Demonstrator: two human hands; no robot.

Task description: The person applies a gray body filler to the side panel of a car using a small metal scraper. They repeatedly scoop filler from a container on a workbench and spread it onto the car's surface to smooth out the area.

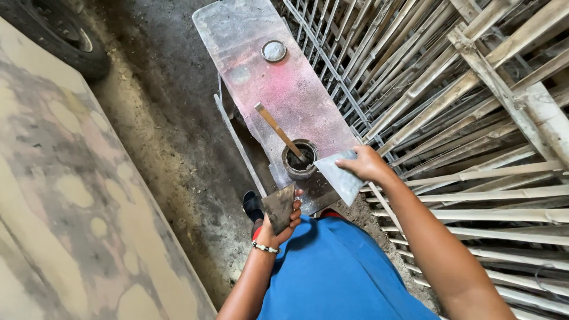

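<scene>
Beside the dark pot (300, 159), right hand (368, 164) fingers gripped a pale scraper (340, 175); left hand (280, 224) fingers held a dirty one (278, 205).

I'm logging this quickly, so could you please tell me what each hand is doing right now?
Left hand: closed on a dark scraper blade.
Right hand: closed on a pale flat scraper.

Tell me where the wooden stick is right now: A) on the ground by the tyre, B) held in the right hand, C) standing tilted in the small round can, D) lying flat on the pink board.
C: the wooden stick leans with its lower end inside the small round can on the pink board; each hand holds only a flat scraper-like piece.
</scene>
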